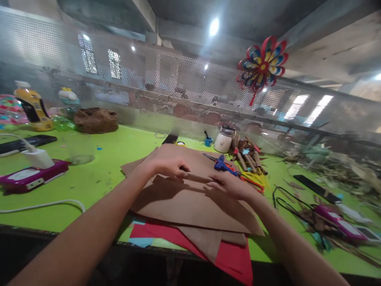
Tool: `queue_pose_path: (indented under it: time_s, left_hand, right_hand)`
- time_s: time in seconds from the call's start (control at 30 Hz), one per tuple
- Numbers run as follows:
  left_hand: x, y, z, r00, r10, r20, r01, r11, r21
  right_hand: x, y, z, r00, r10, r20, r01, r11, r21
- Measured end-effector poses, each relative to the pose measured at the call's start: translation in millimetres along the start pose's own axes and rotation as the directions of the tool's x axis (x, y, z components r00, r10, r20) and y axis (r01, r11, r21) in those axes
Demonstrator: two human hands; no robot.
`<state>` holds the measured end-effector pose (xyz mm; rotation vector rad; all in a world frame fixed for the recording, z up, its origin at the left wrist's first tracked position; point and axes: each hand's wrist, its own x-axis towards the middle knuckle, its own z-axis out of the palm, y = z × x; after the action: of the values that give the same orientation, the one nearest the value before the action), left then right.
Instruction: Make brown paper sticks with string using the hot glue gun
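Note:
Brown paper [190, 208] lies in large sheets in front of me. My left hand [171, 166] pinches one end of a narrow folded or rolled strip of brown paper [199, 177]; whether this strip belongs to the top sheet I cannot tell. Closed on the strip's other end is my right hand [229, 184]. Just beyond the right hand, blue-handled scissors [222, 163] rest on the paper, with an orange-handled tool [253, 183] and yellow strands [262, 178] beside them. Red paper [235, 258] sticks out under the brown sheets at the table's front edge.
On the green table [110, 171], a magenta power strip [35, 174] with a white plug stands left, near a clear cup [80, 149]. A white jar [224, 139] and brown rolls [248, 157] are at the back. Another magenta strip [339, 223] and dry scraps lie right.

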<state>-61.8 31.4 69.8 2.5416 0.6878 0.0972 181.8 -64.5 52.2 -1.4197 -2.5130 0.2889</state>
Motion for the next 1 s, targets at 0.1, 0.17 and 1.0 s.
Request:
queue_pose_path:
  time_s: [0.1, 0.17, 1.0]
  left_hand:
    - [-1.2, -4.9, 2.9, 0.991, -0.016, 0.129, 0.030, 0.994, -0.104]
    - [-1.2, -6.7, 6.3, 0.996, -0.002, 0.084, 0.012, 0.992, -0.124]
    - [16.7, 65.1, 45.5, 0.674, -0.622, -0.400, -0.367, 0.189, -0.911]
  right_hand:
    - [-0.8, -5.5, 7.6, 0.999, 0.050, 0.002, -0.049, 0.989, -0.136]
    - [-1.9, -6.3, 11.6, 0.997, 0.076, -0.024, -0.079, 0.975, -0.208]
    - [-5.9, 25.7, 53.9, 0.709, -0.267, -0.653, -0.273, 0.750, -0.603]
